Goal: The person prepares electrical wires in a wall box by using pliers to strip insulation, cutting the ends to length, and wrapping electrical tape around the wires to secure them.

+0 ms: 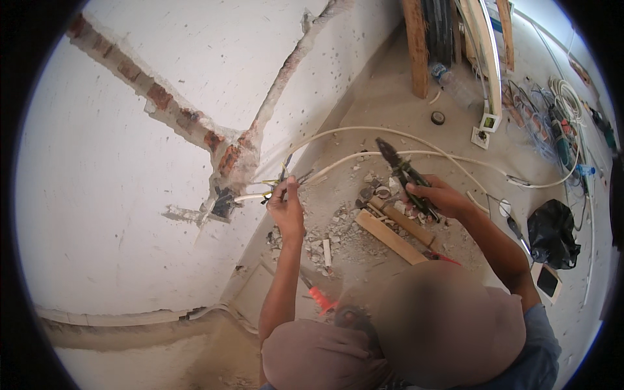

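Close to the wall, my left hand point(286, 207) is closed, with thumb and fingers pinching several thin insulated wires point(284, 170). A short white cable point(247, 197) runs toward these fingers from a dark wall box point(223, 204) set in the broken plaster. My right hand point(442, 196) grips a pair of dark-handled pliers point(411, 179). Their jaws point up and left, toward the wall, apart from the wires. Long cream cables point(396, 153) loop across the floor from near my left hand to the right. Exact wire ends are hidden by my fingers.
Chased grooves point(156, 94) branch up the white wall. Rubble point(341, 227) and wooden strips point(392, 238) lie below my hands. A red-handled tool point(322, 300) lies nearer. To the right are a black plastic bag point(552, 233), coiled cable point(567, 97), a tape roll point(437, 117) and a plastic bottle point(455, 84).
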### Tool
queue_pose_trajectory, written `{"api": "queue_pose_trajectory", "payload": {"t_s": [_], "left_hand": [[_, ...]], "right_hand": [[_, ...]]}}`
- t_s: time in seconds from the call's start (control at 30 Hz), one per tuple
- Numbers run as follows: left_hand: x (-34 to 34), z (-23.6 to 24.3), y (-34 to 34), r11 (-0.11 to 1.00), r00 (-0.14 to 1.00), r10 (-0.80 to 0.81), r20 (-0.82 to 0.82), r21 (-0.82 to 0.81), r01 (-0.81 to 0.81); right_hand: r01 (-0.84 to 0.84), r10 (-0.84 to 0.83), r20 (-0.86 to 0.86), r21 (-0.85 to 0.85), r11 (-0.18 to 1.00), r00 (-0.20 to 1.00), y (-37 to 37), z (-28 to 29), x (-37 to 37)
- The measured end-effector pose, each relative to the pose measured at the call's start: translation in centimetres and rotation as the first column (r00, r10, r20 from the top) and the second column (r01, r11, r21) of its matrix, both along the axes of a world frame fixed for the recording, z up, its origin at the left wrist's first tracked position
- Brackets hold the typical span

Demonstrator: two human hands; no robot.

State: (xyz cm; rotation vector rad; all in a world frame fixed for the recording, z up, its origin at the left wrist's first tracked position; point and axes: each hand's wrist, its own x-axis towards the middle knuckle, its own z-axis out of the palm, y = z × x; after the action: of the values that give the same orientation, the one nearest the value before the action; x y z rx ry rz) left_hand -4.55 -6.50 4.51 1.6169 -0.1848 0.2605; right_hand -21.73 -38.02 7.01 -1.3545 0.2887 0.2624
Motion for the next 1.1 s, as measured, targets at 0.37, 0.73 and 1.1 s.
{"api": "queue_pose_trajectory", "payload": {"t_s": [0.37, 0.73, 1.1], "left_hand": [[-1.4, 1.8, -1.0, 0.985, 0.999, -0.044, -0.006, 0.169, 0.044], [-0.2, 2.3, -0.7, 0.955, 0.955, -0.115, 0.275, 0.294, 0.031], [0.3, 2.1, -1.6, 0.983, 0.984, -0.100, 0.148, 0.165, 0.075]], "right_hand": [[-0.229, 0.237, -0.025, 0.182, 0.956, 0.971, 5.7, 3.7, 4.9], [0.182, 0.445, 0.366, -0.896, 0.404, 0.817, 7.0, 4.6, 9.2], [0.305, 0.605, 0.367, -0.930, 0.207, 0.707, 8.3, 3.9, 13.2]]}}
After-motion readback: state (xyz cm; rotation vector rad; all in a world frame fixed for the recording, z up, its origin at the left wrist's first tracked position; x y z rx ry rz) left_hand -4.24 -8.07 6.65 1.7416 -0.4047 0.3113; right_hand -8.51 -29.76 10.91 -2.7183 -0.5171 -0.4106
